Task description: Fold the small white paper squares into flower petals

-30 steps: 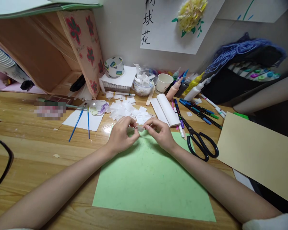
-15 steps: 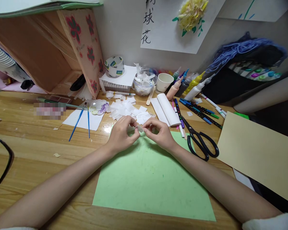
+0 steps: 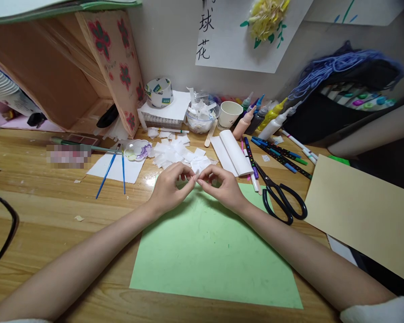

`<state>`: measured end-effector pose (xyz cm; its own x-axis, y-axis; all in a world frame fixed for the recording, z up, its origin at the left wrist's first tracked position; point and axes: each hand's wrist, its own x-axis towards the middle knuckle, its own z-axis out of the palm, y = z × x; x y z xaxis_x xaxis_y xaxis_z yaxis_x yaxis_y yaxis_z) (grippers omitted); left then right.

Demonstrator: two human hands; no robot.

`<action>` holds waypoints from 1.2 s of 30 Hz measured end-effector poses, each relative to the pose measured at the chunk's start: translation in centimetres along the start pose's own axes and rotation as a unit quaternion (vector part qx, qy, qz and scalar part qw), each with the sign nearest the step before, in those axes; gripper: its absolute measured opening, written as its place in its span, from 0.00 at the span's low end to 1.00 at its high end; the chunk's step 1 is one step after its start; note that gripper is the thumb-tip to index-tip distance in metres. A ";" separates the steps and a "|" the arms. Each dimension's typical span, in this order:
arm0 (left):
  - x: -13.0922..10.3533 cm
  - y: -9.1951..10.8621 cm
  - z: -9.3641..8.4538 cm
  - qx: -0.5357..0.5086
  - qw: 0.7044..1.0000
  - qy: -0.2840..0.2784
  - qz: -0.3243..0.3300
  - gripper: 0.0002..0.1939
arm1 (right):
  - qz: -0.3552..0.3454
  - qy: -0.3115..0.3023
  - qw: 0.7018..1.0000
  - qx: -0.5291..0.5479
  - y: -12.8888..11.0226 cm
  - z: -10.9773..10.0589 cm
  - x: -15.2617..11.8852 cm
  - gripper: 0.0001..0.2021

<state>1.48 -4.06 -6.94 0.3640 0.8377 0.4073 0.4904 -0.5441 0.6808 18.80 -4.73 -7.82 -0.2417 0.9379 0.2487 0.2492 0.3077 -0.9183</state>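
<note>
Over the far edge of a green sheet (image 3: 212,251), my left hand (image 3: 171,186) and my right hand (image 3: 222,186) meet fingertip to fingertip. Both pinch a small white paper piece (image 3: 197,173), mostly covered by the fingers. Just beyond the hands lies a loose pile of white paper pieces (image 3: 170,151). A folded white paper (image 3: 234,153) rests behind my right hand.
Black-handled scissors (image 3: 281,197) lie right of the green sheet, near several markers (image 3: 279,154) and a tan sheet (image 3: 363,215). Two blue brushes (image 3: 124,172) are at the left. Behind stand a paper cup (image 3: 229,115), a bowl of scraps (image 3: 201,117) and paint bottles (image 3: 244,123).
The fingertips of my two hands have come together, and less of the white paper piece shows between them. The view has shifted very slightly.
</note>
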 end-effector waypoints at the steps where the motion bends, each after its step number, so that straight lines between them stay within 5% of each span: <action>1: 0.0 0.1 0.0 -0.012 1.000 -0.009 -0.001 0.04 | 0.001 0.007 1.000 -0.004 0.0 0.0 0.0 0.03; 36: -0.1 0.2 0.0 -0.039 0.999 -0.012 -0.009 0.03 | 0.016 0.021 0.999 0.033 0.0 -0.2 0.0 0.04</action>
<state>1.54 -4.24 -6.79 0.3744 0.8455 0.3808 0.4342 -0.5227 0.7337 19.02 -4.66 -7.74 -0.1950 0.9536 0.2294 0.1944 0.2668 -0.9439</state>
